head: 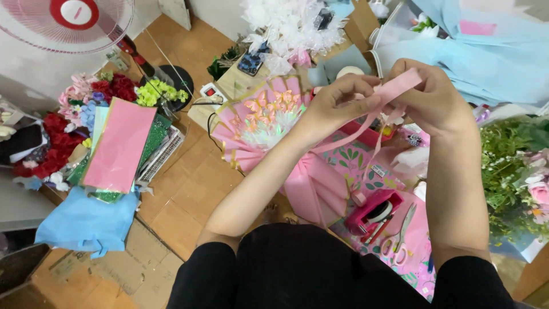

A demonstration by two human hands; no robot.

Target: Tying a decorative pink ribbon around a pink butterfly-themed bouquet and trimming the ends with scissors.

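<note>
Head view: both hands [343, 100] [429, 97] pinch a pink ribbon [394, 90] above pink-wrapped bouquet [269, 123].

A fan [68, 20] is sitting off to my side, pink paper sheets [119, 146] are lying over blue wrap [86, 224], and a tape dispenser [374, 210] is waiting beside scissors [401, 234].

Brown tiled floor [189, 177] carries a pink bouquet [269, 123], coloured paper sheets [117, 149] — and blue wrapping [86, 226].
</note>
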